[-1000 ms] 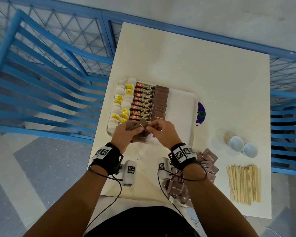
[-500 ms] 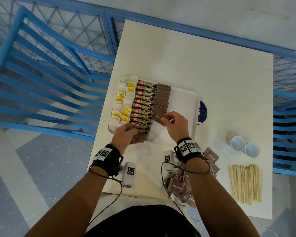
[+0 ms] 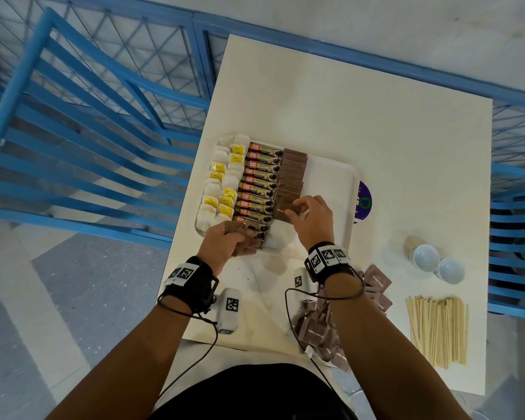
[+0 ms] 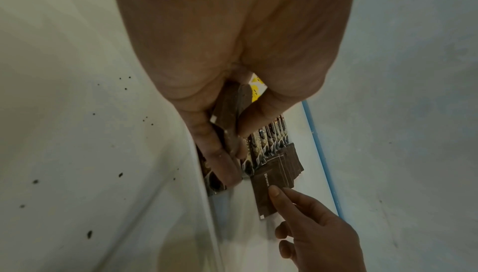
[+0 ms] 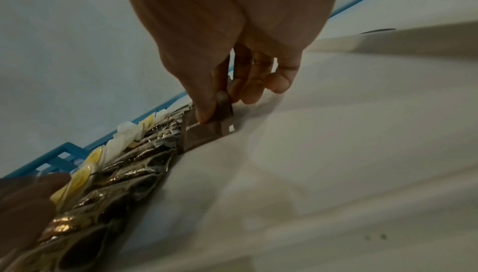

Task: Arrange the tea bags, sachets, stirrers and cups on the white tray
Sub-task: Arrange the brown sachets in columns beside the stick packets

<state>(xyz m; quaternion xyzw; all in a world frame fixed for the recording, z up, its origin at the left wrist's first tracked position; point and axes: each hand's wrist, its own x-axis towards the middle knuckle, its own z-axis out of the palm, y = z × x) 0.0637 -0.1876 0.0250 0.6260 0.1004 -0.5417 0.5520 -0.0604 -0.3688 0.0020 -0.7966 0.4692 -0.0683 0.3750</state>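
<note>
Hands have split apart since a second ago: back then both were pinching sachets together at the tray's (image 3: 331, 165) near edge, now the right hand (image 3: 311, 221) has reached further in and is laying one brown sachet (image 3: 284, 212) flat at the near end of the brown row (image 3: 293, 172), thumb and fingers pinching its edge. Left hand (image 3: 223, 242) stayed put, fingers curled round a small stack of sachets (image 4: 230, 110).

Head cam hides that stack almost completely; left wrist cam shows it clamped between thumb and fingers, and catches "Brown" printed on the laid sachet (image 4: 265, 191) just past the fingertips. Right wrist cam shows the pinch (image 5: 220, 110) up close, with coffee sticks (image 5: 134, 164) and tea bags (image 5: 90, 164) lined up beyond the thumb side.

Bare tray floor sits on the little-finger side of the right hand, up to the rim. Cups (image 3: 435, 263), stirrers (image 3: 437, 331) and loose sachets (image 3: 319, 331) are off the tray, behind the right wrist.
</note>
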